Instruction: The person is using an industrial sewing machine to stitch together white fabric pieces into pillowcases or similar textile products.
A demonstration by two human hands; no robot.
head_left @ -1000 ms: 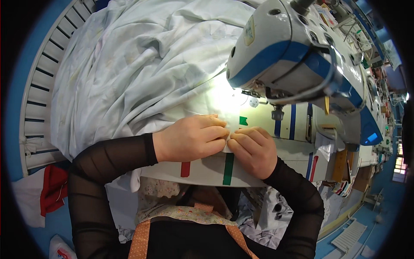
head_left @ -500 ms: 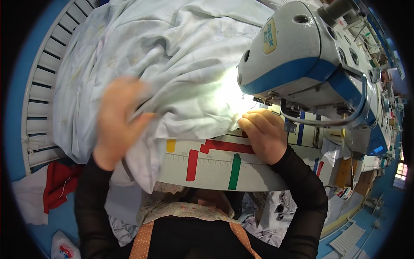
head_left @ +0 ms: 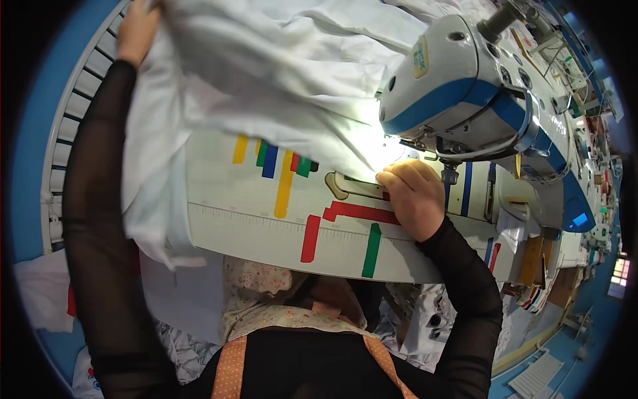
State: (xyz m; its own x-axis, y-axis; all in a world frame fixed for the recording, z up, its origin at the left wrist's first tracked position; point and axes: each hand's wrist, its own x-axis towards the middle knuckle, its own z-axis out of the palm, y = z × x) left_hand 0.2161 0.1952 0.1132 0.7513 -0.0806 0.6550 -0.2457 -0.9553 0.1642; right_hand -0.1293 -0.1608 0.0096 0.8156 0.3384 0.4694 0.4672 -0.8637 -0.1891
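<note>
A large white cloth (head_left: pixel 266 80) stretches across the sewing table and under the white and blue sewing machine (head_left: pixel 452 86). High at the far left, my left hand (head_left: pixel 138 33) is closed on the cloth and holds it up, so that it hangs in folds; the fingertips are partly hidden by the cloth and the picture's edge. Just in front of the needle area, my right hand (head_left: pixel 415 196) pinches the cloth's edge between thumb and fingers. Bright lamp light washes out the cloth there, so the needle is hard to make out.
The white tabletop (head_left: pixel 266 239) carries a printed ruler and strips of red, green, yellow and blue tape. A white slatted rail (head_left: pixel 56 159) borders the table's left side. Near the lower left lies more white fabric (head_left: pixel 43 292). Papers and boxes (head_left: pixel 531 266) stand at the right.
My left hand has moved up and far to the left, lifting the cloth and uncovering more of the taped tabletop. My right hand has stayed by the needle area.
</note>
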